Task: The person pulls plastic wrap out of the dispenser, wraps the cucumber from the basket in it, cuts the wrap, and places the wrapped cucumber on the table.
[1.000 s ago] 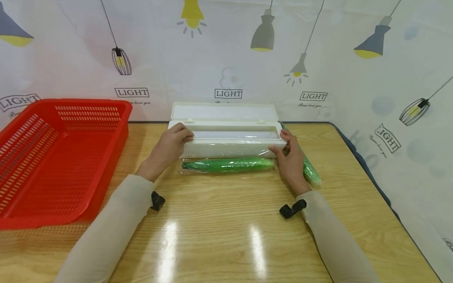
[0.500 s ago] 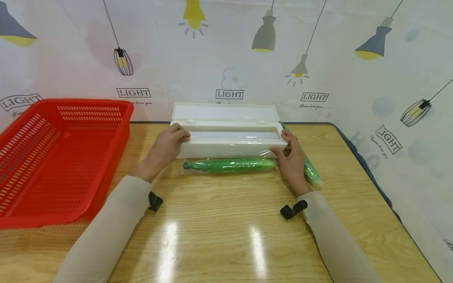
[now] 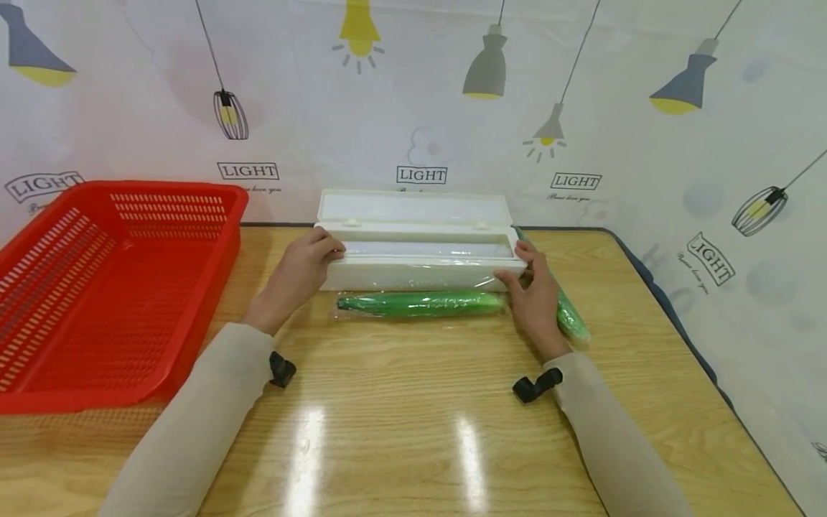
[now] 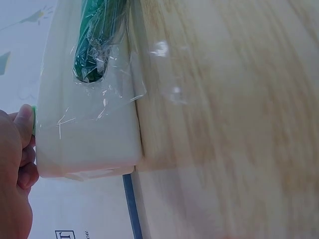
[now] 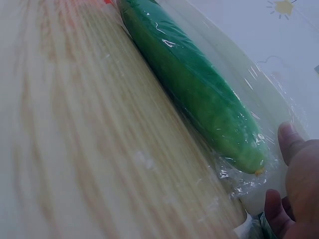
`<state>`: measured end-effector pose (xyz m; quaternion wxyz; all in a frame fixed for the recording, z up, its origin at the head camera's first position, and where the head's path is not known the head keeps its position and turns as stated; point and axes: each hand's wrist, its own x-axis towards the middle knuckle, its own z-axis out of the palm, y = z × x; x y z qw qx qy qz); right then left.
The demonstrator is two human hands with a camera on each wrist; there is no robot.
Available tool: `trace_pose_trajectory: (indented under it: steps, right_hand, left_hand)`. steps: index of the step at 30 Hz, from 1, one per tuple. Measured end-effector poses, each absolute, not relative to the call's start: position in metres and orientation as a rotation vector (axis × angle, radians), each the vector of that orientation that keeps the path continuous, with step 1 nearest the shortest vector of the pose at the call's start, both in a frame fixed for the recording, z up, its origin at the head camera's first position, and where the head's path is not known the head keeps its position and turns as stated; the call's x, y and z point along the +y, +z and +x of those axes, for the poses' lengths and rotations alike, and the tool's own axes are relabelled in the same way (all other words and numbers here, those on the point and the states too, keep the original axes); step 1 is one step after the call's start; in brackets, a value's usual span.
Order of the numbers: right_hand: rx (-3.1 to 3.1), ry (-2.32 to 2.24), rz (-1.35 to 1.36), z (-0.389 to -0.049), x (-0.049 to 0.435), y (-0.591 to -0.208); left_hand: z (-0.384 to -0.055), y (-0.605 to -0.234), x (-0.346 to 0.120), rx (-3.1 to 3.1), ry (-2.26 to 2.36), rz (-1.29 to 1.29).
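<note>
A white cling film dispenser (image 3: pixel 420 274) lies at the back of the table with its lid (image 3: pixel 416 208) raised. At its left end, my left hand (image 3: pixel 300 269) pinches a small green slide cutter (image 4: pixel 34 119) on the upper edge; fingers mostly cover it. My right hand (image 3: pixel 536 298) grips the dispenser's right end, thumb on the front face and fingers over the top. Clear film (image 4: pixel 117 102) hangs down the front. Directly before the dispenser lies a cucumber (image 3: pixel 420 304) in film, its pale end (image 5: pixel 246 157) near my right thumb.
Another film-wrapped cucumber (image 3: pixel 571 319) lies slanted beyond my right hand, partly hidden by it. A red plastic basket (image 3: pixel 155 384) stands at the left of the wooden table (image 3: pixel 388 445). Behind the dispenser rises a lamp-patterned wall covering (image 3: pixel 362 122).
My left hand has slid a little to the left along the dispenser's edge, toward its end. My right hand keeps its grip, and the cucumbers stay where they were. The head view shifts slightly.
</note>
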<state>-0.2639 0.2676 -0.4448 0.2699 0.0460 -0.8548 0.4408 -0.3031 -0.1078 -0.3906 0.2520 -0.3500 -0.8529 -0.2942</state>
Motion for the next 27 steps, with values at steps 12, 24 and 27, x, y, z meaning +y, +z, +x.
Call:
trace_pose_trajectory:
  steps: [12,24,27]
  right_hand:
    - [-2.299,1.189,0.140,-0.2637,0.2678,-0.4447]
    - [-2.296,1.195,0.135,-0.2636,0.2680,-0.4442]
    - [-2.294,1.201,0.136,-0.2638,0.2674,-0.4435]
  left_hand:
    - [-0.3009,-0.3897,-0.1125,-2.371,-0.802,-0.909]
    - [-0.3003,-0.3898,-0.1155,-2.370,-0.828,-0.895]
    - [-0.3004,-0.3902,-0.1161,-2.371,-0.834,-0.894]
